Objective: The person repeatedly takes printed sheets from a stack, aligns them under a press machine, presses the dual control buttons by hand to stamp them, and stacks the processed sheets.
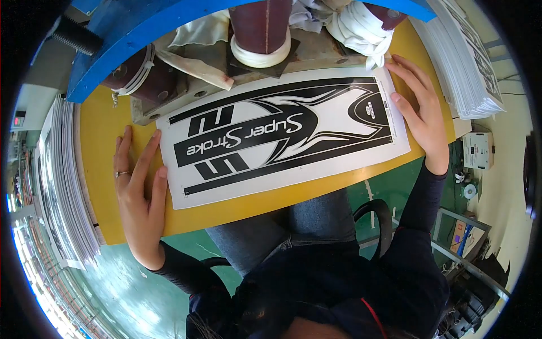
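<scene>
A white sheet (pixel 339 158) printed in black with "Super Stroke" lies flat on the yellow tabletop (pixel 254 206), its lettering upside down in this view. My left hand (pixel 140 195) rests on the tabletop with its fingers spread, the fingertips at the sheet's left edge. At the sheet's right edge my right hand (pixel 419 107) is spread too, with thumb and fingers touching that edge. Neither hand grips anything. The sheet's far edge lies along a metal base plate (pixel 197 90).
A blue frame (pixel 135 34) with dark red cylinders (pixel 262 28) wrapped in white cloth stands beyond the sheet. Stacks of printed sheets stand at the left (pixel 65 181) and right (pixel 460 62). A black chair arm (pixel 384 226) is below the table.
</scene>
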Demonstrator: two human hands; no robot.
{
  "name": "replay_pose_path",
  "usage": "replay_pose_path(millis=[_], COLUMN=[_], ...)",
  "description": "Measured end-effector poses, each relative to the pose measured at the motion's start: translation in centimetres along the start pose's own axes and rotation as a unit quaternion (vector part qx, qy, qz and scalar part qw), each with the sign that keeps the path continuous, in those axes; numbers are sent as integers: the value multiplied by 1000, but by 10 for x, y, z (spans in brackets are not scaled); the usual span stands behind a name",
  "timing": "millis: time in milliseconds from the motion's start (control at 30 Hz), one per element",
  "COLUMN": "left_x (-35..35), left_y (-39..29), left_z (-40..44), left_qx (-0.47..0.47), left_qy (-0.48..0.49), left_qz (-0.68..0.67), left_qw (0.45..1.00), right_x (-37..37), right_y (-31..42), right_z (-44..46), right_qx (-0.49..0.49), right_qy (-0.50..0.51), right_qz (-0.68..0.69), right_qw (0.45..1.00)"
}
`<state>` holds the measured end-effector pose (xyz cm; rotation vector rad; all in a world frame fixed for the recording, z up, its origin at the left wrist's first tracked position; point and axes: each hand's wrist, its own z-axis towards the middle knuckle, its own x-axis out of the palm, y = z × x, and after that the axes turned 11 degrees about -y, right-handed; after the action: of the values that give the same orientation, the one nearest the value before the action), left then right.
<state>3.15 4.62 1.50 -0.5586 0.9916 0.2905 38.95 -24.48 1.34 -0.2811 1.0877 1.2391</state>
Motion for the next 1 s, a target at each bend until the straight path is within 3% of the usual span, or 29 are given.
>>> replay_pose_path(millis=[1000], left_x=[-2], left_y=[0], left_z=[0], left_qx=[-10], left_qy=[10], left_qz=[-9], left_qw=[1000], right_x=[1], right_y=[-1], right_z=[-2], right_qx=[4], right_qy=[-10], right_qz=[6], right_qw=[1000])
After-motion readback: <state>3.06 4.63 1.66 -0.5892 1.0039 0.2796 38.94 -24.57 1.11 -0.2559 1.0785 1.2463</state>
